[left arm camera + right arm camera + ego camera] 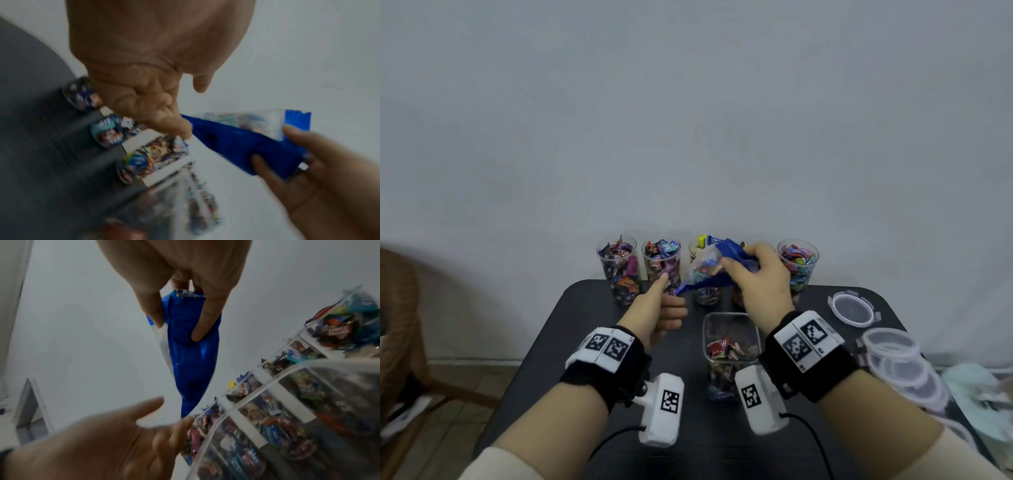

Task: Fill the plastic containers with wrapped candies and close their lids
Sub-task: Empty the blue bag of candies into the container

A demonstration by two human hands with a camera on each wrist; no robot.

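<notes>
Above the box [731, 337], at 12 o'clock, right hand [760, 274] pinches a blue bag [714, 269]; left hand [659, 308], fingers curled, thumb out, holds nothing. Best to tip the bag's mouth squarely over the box, left hand steadying its low corner.

Both wrist views are smeared. In the left wrist view the cups of candy [107, 129] are just blurry patches of color, and no wrapper can be read. The blue bag [709, 270] covers most of the middle cup [707, 294] at the far side of the table [592, 342]. The right hand [760, 277] hides the cup behind it. The words on the candies in the square box [731, 346] are too small to read. The brown chair [397, 329] is cut off at the left edge.
</notes>
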